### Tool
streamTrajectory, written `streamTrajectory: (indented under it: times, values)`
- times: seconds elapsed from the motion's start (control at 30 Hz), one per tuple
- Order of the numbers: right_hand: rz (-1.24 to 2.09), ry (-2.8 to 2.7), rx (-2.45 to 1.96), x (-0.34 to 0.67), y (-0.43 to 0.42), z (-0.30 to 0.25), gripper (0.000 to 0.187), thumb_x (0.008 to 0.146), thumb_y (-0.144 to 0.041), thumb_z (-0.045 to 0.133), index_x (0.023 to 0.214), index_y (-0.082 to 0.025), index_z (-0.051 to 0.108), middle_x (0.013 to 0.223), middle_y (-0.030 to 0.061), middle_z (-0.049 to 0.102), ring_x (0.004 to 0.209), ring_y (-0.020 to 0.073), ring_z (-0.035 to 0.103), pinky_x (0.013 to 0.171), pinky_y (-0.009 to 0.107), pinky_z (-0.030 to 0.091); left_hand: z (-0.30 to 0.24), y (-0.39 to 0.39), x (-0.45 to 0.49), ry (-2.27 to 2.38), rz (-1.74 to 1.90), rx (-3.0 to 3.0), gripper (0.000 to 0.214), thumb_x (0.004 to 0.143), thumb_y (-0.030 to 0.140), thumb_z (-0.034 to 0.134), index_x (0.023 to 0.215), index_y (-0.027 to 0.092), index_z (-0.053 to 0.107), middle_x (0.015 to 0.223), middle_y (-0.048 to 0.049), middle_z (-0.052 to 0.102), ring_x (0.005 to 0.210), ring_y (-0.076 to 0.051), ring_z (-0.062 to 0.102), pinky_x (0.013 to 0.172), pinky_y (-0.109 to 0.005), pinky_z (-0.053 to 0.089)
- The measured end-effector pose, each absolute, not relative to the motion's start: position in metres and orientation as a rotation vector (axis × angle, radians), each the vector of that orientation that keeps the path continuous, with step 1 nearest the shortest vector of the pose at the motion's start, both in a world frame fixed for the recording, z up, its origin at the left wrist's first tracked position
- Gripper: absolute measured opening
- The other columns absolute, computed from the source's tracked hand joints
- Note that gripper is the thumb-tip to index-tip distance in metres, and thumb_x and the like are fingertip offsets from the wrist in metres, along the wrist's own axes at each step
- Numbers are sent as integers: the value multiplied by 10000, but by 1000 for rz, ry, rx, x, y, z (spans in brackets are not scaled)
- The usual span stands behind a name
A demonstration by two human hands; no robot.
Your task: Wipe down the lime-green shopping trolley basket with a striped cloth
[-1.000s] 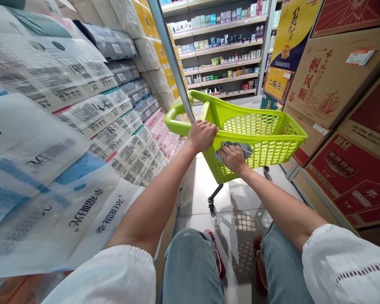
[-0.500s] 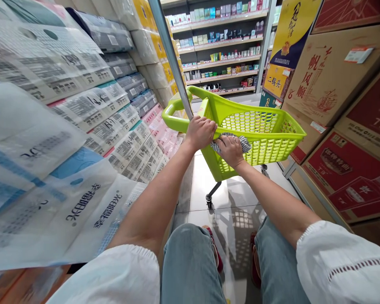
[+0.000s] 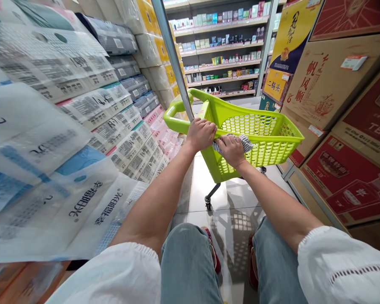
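Observation:
A lime-green shopping cart [image 3: 262,116] with a perforated basket stands in front of me on small black castors. My left hand [image 3: 202,134] is closed over the cart's near rim, close to the foot of a tall metal pole [image 3: 172,55]. Just right of it, my right hand [image 3: 232,150] presses a striped grey-and-white cloth [image 3: 247,143] against the basket's near side. The cloth is bunched and partly hidden beneath the fingers. Both arms reach forward, and my knees are bent below them.
Stacked packs of tissue paper [image 3: 95,101] line the left side closely. On the right rise printed cardboard cartons [image 3: 316,80] above a metal rail. Shelves [image 3: 223,44] of small boxes and bottles stand ahead. Pale floor tiles [image 3: 196,185] run beneath the cart.
The right hand and cloth have shifted very slightly to the right along the cart's side. My left hand keeps its hold on the rim. The view has tilted a little.

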State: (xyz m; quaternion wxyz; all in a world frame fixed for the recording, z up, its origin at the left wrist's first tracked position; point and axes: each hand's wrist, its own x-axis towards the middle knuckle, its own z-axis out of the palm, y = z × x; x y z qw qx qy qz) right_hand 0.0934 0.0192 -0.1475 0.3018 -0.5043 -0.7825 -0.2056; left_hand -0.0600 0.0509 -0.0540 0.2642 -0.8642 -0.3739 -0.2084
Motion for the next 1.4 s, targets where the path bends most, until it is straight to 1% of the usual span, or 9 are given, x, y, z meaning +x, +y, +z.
streamTrajectory:
  times: [0.13,0.27,0.5,0.63,0.73,0.83,1.0,1.2,1.4]
  values:
    - [-541,-2174,-1343,91,14,-166,302,925,-295,442,1178,-215,584,1186,101,590,1032,241,475,855,378,271,-53,49,-62,-1028,-580,-2353,382,932,303,307,775,186,634,806,-89,683,827,-222,600,815,-398,353]
    - [-555,-2313,-1302,90,6,-171,257,921,-242,437,1095,-198,621,1070,100,622,988,233,489,815,367,282,-52,48,-64,-1038,-590,-2366,369,925,306,326,759,186,632,807,-88,686,833,-222,605,822,-398,354]
    - [-573,-2044,-1320,86,11,-148,324,947,-305,401,1226,-240,553,1225,90,572,1087,250,455,904,393,255,-52,45,-70,-1009,-596,-2340,394,934,330,303,742,196,619,784,-77,687,800,-209,602,805,-391,361]
    - [-514,-2179,-1324,78,11,-162,271,929,-280,436,1132,-221,605,1167,98,602,1018,237,491,851,374,286,-51,46,-75,-1016,-604,-2353,388,931,322,302,750,196,622,790,-75,688,813,-211,605,811,-389,365]
    - [-499,-2272,-1266,76,7,-165,237,880,-292,519,1068,-200,629,1113,100,617,993,239,503,832,362,309,-49,46,-78,-1046,-598,-2372,386,927,311,303,750,196,625,797,-73,690,829,-219,612,823,-392,364]
    - [-450,-2125,-1235,80,2,-149,304,841,-357,566,1100,-208,621,1127,92,603,1030,243,496,881,358,321,-47,43,-79,-1070,-583,-2365,383,925,313,311,743,194,626,802,-76,694,823,-224,617,829,-395,362]
    - [-375,-1661,-1370,75,1,-111,419,879,-408,481,1243,-207,535,1228,111,535,1135,263,445,953,385,313,-53,37,-68,-1169,-589,-2290,320,896,296,369,743,185,628,806,-97,692,835,-244,614,841,-410,357]
    - [-308,-1693,-1530,75,8,-107,377,886,-389,462,1194,-190,546,1152,107,593,1057,263,477,901,377,340,-64,29,-52,-1291,-713,-2213,320,923,286,336,785,193,609,860,-105,672,918,-259,573,876,-422,338]
    - [-297,-1588,-1700,126,7,-118,336,851,-408,504,1085,-188,601,1053,101,627,990,266,498,841,362,351,-65,27,-50,-1281,-716,-2211,384,955,314,282,764,195,593,849,-99,660,922,-250,555,883,-418,328]
